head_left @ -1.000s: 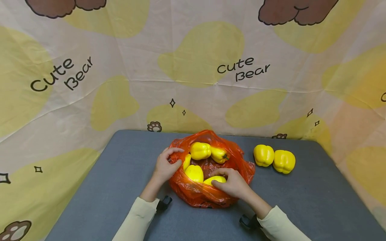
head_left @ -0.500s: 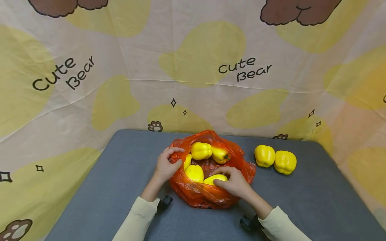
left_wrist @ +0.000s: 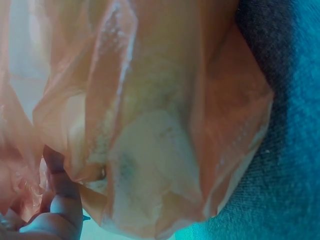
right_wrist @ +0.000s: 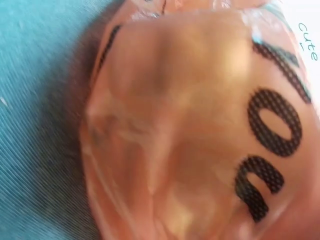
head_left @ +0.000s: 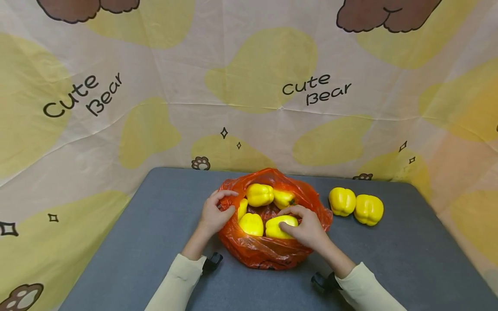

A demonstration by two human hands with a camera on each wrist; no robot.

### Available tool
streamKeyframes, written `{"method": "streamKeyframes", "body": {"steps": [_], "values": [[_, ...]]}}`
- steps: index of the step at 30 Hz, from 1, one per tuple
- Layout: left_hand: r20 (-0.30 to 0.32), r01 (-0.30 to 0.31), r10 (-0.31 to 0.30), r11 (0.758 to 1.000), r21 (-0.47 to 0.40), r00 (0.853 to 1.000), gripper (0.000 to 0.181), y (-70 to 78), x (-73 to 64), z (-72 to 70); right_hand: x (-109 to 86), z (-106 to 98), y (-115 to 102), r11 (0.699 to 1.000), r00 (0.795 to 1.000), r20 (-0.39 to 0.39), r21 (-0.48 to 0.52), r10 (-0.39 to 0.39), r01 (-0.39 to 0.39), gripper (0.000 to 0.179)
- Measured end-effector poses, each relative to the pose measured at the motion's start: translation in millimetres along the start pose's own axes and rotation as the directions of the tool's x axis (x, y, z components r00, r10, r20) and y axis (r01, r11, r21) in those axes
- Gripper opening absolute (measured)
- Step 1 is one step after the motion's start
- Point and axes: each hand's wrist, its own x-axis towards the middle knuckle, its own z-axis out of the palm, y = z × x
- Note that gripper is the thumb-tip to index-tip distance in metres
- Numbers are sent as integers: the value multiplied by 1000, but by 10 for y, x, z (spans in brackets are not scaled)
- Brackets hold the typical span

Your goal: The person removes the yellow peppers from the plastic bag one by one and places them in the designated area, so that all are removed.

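Note:
A red plastic bag (head_left: 253,252) sits with its mouth spread wide, several yellow bell peppers inside. My left hand (head_left: 214,214) holds the bag's left rim, fingers over the edge and thumb lower down. At the front right of the opening, my right hand (head_left: 309,229) grips a yellow bell pepper (head_left: 273,227), thumb on its near side. Beside it lies another pepper (head_left: 250,224), with more peppers (head_left: 260,195) behind. The left wrist view shows crumpled bag film (left_wrist: 160,175) close up with a digit against it. Printed bag film (right_wrist: 160,125) fills the right wrist view, the right hand hidden.
Two yellow bell peppers (head_left: 368,209) stand side by side on the grey table (head_left: 397,255), right of the bag. A patterned cloth (head_left: 249,65) hangs behind the table's far edge. Black wrist straps (head_left: 212,262) circle both wrists.
My right hand has shifted slightly up and right, and the pepper in it has turned and risen, showing more of its surface. The left hand stays at the rim.

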Motion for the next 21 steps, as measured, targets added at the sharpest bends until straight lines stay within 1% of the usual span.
{"method": "streamKeyframes", "body": {"steps": [8,16,21], "values": [[-9,-21,21,1000,-3,1000,29,5,4,-9,72,-167,-58,998,997,-44,2,-60,60,21],[-8,-22,22,1000,1,1000,28,6,5,-17,144,-308,-105,997,995,-70,-25,-71,70,23],[1,-14,14,1000,10,1000,28,-12,9,-19,170,-390,-150,997,994,-75,-10,-79,78,24]]}}
